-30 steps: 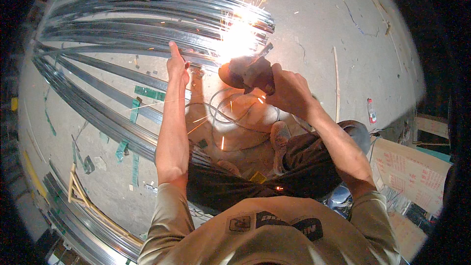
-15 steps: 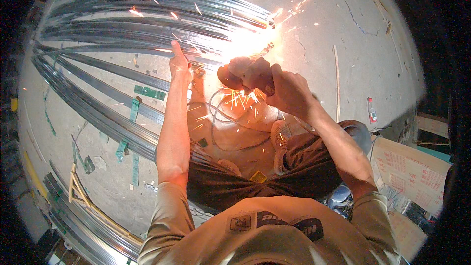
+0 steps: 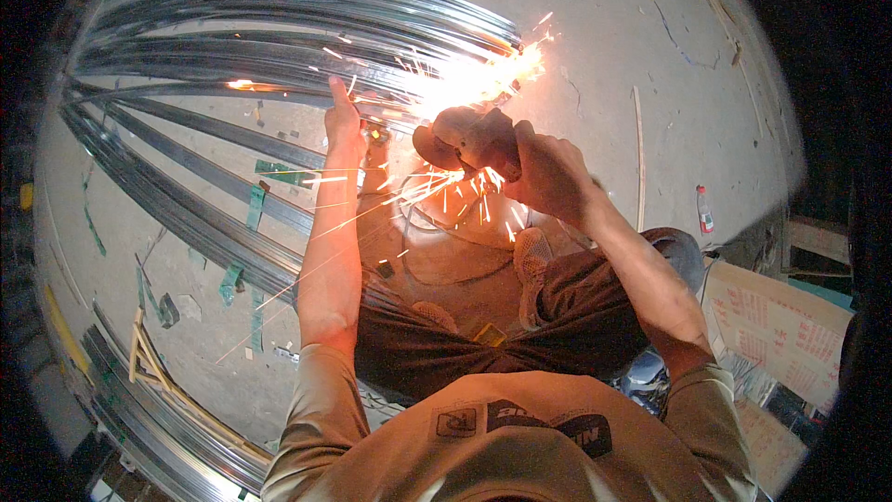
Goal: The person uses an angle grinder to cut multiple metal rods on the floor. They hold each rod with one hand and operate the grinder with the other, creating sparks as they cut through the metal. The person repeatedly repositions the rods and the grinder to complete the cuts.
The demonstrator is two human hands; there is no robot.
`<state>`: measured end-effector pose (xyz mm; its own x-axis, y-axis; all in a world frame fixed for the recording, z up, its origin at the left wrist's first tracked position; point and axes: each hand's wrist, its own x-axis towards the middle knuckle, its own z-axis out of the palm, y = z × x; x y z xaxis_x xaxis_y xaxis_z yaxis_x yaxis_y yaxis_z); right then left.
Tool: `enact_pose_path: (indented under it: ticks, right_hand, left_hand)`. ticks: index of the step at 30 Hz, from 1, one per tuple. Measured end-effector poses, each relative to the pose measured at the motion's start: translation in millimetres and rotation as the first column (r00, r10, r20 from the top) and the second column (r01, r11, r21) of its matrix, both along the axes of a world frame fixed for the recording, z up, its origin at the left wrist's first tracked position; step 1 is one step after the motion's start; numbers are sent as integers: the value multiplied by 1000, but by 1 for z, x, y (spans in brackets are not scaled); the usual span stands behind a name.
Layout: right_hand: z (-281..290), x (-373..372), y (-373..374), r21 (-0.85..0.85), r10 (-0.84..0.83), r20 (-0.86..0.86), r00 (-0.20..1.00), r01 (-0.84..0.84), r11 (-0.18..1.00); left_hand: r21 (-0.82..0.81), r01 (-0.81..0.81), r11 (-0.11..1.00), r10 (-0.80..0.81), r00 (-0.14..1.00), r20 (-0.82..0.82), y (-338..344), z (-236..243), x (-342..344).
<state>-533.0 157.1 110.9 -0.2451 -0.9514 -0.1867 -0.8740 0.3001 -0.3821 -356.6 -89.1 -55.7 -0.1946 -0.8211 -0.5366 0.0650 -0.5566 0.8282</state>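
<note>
My right hand (image 3: 544, 167) grips a dark power tool (image 3: 465, 144), which looks like an angle grinder, at the ends of the long metal strips (image 3: 260, 14). A bright white-orange burst of sparks (image 3: 474, 79) hides where it meets the metal; more sparks spray beneath it. My left hand (image 3: 344, 125), left of the tool, grips the nearest strip of the upper bundle, though its fingertips are partly hidden. Further strips (image 3: 177, 177) fan toward my legs, with green tape (image 3: 255, 204) on some.
My crossed legs (image 3: 585, 297) lie below the tool, over coiled cable (image 3: 418, 270). At right are a plastic bottle (image 3: 704, 209), a thin wooden strip (image 3: 637, 158) and printed boards (image 3: 771, 335). More metal lengths (image 3: 158, 418) and light wooden pieces (image 3: 137, 349) lie lower left.
The white glare has shrunk and shifted slightly, while the spray of sparks below the tool has grown and now streaks down-left across my left forearm. Both hands hold nearly the same position.
</note>
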Motion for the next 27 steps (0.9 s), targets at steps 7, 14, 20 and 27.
enact_pose_path:
  ticks: [7,14,20,27]
  right_hand:
    - [-3,2,-1,-34,15,-34,999,-16,999]
    - [-2,3,-2,-33,6,-44,999,-7,999]
    - [-3,4,-5,-40,14,-31,999,-15,999]
    - [-1,6,-5,-83,27,-17,999,-29,996]
  left_hand:
    - [57,18,998,-18,1000,-9,-4,-7,3]
    - [75,-26,997,17,993,120,-5,-12,3]
    - [37,136,990,-140,974,179,-2,-6,9]
    - [41,18,999,-21,997,70,-6,-14,7]
